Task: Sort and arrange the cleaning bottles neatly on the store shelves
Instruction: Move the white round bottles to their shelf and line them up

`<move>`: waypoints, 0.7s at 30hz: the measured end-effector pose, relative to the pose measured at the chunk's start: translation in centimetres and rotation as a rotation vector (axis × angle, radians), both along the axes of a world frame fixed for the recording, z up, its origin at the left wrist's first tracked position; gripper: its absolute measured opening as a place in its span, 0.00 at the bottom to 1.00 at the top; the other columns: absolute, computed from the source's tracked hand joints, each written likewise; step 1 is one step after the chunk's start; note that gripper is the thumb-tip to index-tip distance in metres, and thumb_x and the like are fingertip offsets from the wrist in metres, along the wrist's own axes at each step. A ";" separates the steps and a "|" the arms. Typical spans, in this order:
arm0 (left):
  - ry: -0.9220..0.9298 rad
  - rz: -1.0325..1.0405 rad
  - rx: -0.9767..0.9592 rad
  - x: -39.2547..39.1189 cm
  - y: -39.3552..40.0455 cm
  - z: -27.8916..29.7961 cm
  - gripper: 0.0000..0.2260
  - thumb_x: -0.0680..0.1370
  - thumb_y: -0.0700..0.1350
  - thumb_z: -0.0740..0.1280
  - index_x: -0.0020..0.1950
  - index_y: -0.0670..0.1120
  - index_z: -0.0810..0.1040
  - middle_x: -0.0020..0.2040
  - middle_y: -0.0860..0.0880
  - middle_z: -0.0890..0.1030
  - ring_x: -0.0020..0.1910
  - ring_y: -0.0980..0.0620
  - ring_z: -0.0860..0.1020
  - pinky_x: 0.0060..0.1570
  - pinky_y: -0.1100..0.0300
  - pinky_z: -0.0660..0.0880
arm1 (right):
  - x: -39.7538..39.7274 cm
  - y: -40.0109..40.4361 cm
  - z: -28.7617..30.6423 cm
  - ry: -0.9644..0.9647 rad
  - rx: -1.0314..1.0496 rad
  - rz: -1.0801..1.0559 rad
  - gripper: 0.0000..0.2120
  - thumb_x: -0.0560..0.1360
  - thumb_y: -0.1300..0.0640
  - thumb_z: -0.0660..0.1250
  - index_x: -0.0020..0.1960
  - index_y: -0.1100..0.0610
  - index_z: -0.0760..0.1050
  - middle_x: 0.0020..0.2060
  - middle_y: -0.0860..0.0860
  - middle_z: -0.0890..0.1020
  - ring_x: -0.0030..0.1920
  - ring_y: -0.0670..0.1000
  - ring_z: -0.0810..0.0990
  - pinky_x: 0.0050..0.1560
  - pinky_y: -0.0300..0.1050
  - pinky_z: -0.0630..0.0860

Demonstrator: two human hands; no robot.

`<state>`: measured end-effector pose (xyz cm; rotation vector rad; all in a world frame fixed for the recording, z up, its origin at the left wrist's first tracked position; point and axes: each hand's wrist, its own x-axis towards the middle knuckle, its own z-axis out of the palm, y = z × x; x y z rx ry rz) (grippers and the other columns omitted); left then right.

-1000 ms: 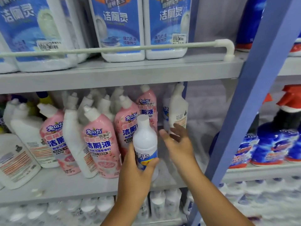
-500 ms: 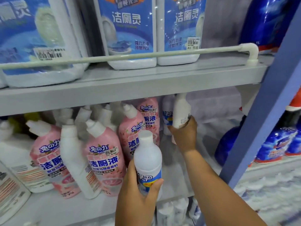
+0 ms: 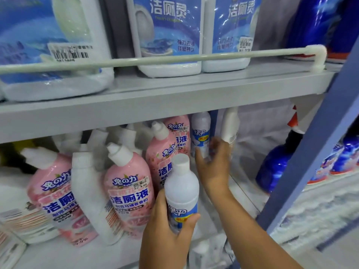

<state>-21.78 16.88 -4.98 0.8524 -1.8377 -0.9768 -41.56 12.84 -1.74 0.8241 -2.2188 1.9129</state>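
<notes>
White bottle, blue label, flat cap, upright in left hand

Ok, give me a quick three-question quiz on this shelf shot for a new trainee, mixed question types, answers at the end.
1. True or false: the left hand grips a white flat-capped bottle.
2. Which bottle does the right hand reach? A. pink toilet-cleaner bottle B. white bottle at the back C. blue spray bottle
3. Fill in: a white ___ runs along the upper shelf front.

Key: 1 true; 2 B; 3 guard rail.
</notes>
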 end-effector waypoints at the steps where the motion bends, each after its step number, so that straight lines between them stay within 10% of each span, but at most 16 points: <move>1: -0.001 -0.010 -0.001 0.0 -0.1 -0.1 0.42 0.65 0.54 0.81 0.70 0.76 0.63 0.68 0.67 0.76 0.64 0.62 0.78 0.60 0.63 0.76 | 0.0 -0.7 0.5 -0.034 0.007 0.086 0.18 0.73 0.56 0.75 0.60 0.55 0.73 0.51 0.47 0.78 0.50 0.41 0.79 0.50 0.35 0.77; 7: 0.023 -0.043 0.048 0.4 -0.2 0.7 0.40 0.62 0.60 0.76 0.70 0.75 0.61 0.70 0.67 0.74 0.67 0.64 0.75 0.65 0.61 0.75 | -3.1 -6.1 2.3 -0.222 0.146 0.029 0.23 0.72 0.57 0.71 0.63 0.62 0.68 0.51 0.58 0.81 0.51 0.59 0.81 0.51 0.51 0.79; 14: 0.022 -0.048 0.092 0.6 -0.4 0.9 0.41 0.61 0.61 0.76 0.66 0.83 0.57 0.71 0.68 0.73 0.68 0.64 0.74 0.68 0.61 0.74 | -3.4 -5.6 1.0 -0.138 0.239 0.023 0.14 0.73 0.60 0.74 0.53 0.60 0.70 0.40 0.49 0.76 0.38 0.50 0.75 0.36 0.38 0.69; 21: 0.049 -0.060 0.140 1.0 -0.2 0.9 0.41 0.61 0.62 0.76 0.72 0.74 0.63 0.71 0.63 0.75 0.68 0.58 0.76 0.68 0.51 0.76 | -0.6 -1.1 -1.0 -0.145 0.131 0.161 0.21 0.69 0.55 0.75 0.60 0.51 0.72 0.52 0.47 0.82 0.50 0.46 0.82 0.52 0.46 0.81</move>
